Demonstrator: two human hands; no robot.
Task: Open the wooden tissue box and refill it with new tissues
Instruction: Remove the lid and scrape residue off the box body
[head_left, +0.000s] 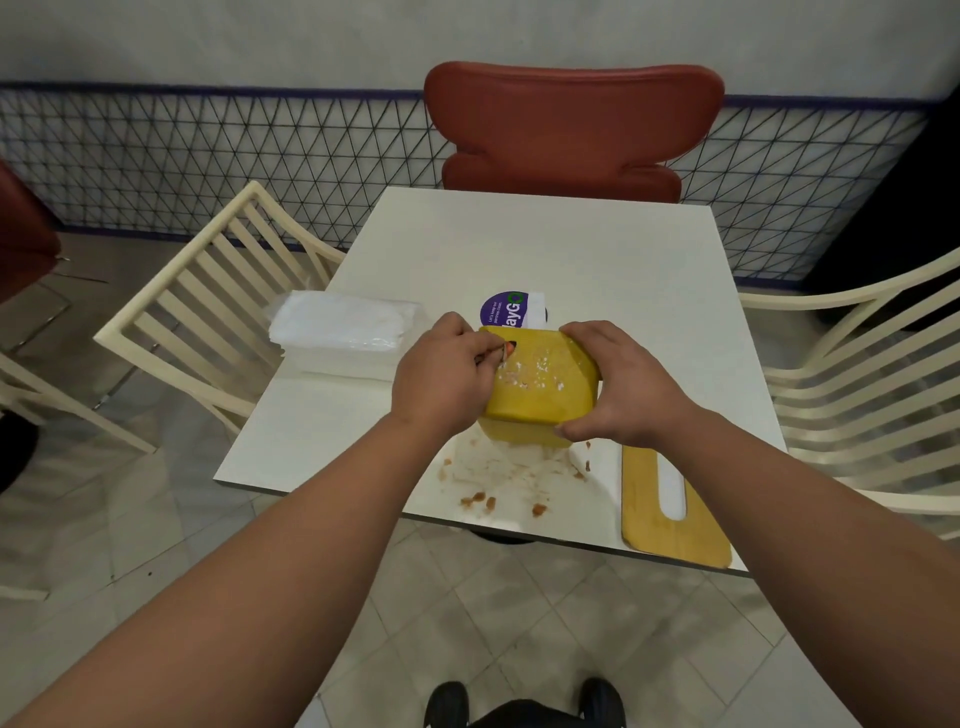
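Observation:
The yellow wooden tissue box (537, 397) is tipped over near the table's front, its bottom face turned up and flecked with white bits. My right hand (618, 384) grips its right side. My left hand (447, 371) is at its upper left corner, fingers pinched at a small hole there. The box's slotted wooden lid (670, 501) lies flat at the front right edge of the table. A wrapped pack of new white tissues (343, 330) rests at the table's left edge. Crumpled old tissue and brown crumbs (511, 470) lie under the box.
The white square table (571, 249) has a purple sticker sign (503, 309) behind the box. A red chair (571, 130) stands at the far side, cream slatted chairs (208, 306) on the left and right. My shoes (524, 704) show on the tiled floor.

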